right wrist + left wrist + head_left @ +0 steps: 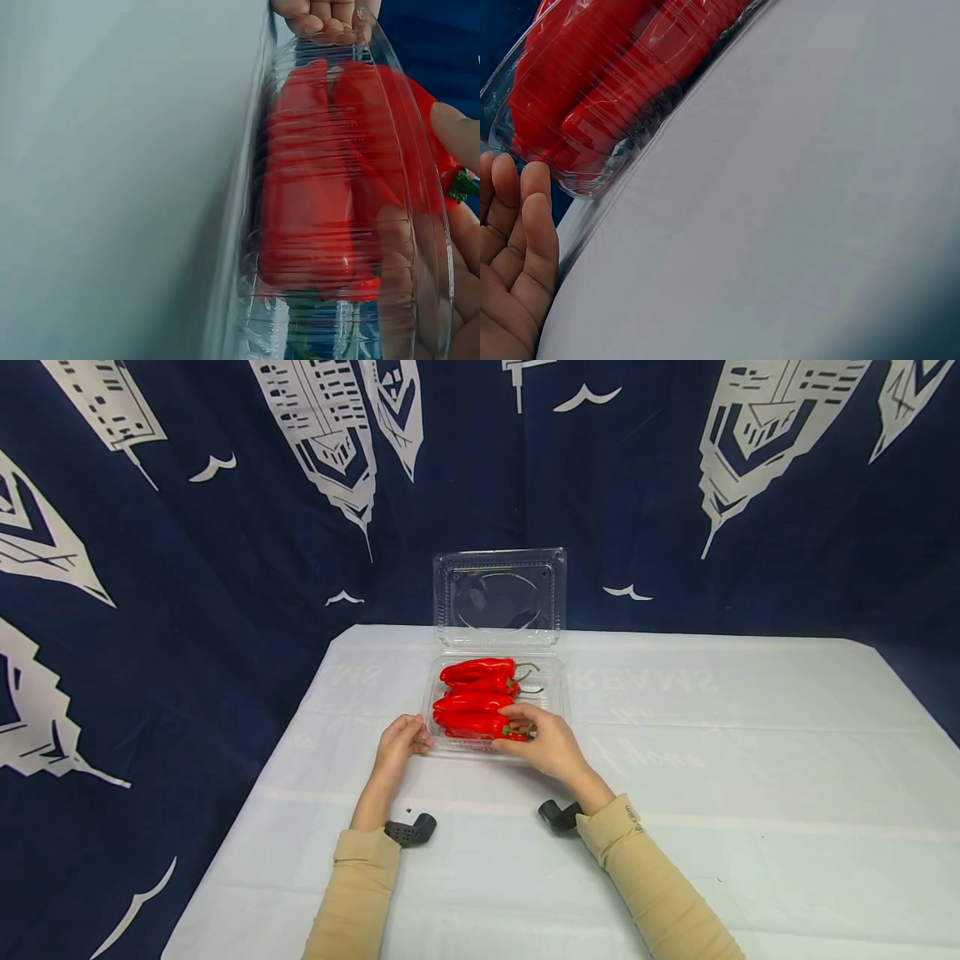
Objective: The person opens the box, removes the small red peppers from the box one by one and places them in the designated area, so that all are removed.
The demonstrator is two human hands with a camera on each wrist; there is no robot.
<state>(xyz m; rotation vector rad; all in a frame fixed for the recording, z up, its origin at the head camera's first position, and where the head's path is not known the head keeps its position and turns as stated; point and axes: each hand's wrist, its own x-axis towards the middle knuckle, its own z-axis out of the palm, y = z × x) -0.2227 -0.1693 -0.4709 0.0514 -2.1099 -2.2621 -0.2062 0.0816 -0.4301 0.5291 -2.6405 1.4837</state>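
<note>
Lettering "REAMS" (643, 680), faint, on tablecloth (787, 760) near peppers (474, 702)

Raised lid (500, 597) walled off clear plastic clamshell tray (555, 689) at 12 o'clock; left hand (399, 745) blocked 8 o'clock, right hand (552, 747) 4 o'clock. Free approach lay over white tablecloth (750, 735) at 3 and 10 o'clock; at 6, lane ran between black wrist cameras (412, 832).

Bright, fairly even light filled the head view, whitening the counter (720, 827) and leaving small glints on the red peppers (472, 702). Both wrist views were dimmer and greyer; the left darkened toward its lower right corner, and the right showed the peppers blurred through the ribbed clear plastic container (555, 700).
</note>
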